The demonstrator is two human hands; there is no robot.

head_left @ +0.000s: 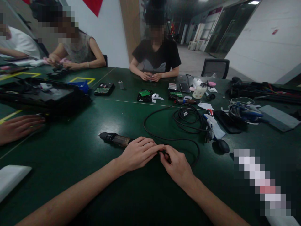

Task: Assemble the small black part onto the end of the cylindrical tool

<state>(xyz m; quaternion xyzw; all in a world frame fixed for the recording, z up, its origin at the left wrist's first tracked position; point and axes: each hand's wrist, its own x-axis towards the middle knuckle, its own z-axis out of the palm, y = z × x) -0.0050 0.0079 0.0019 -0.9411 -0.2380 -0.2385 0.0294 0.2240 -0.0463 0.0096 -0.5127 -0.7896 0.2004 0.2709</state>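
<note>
on the green table (77,153), the screwdriver (117,140) points left from under my nearer left hand (140,152), whose grip i cannot tell; my right hand (178,165) pinches black cable (198,152).

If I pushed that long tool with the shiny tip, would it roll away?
The tool might roll a little, since its body looks rounded. The left hand over its back end would probably stop it going far. It would likely feel stiff, not floppy, because it lies in one straight line.
</note>
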